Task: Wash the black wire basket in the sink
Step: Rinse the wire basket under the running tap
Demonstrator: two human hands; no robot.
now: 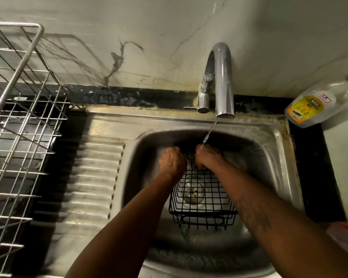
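Black wire basket [202, 199]; yellow-labelled bottle [309, 109]

the dark counter [313, 173] carries a steel sink [189, 119] with ribbed drainboard [92, 177]; a silver wire rack [18, 137] stands at left, a clear yellow-labelled bottle [313, 106] at back right.

head view looks down into sink [269, 141].

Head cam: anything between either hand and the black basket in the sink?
Nothing visible. The left hand and right hand both grip the far end of the black wire basket, which lies in the sink. Water from the tap lands on the right hand.
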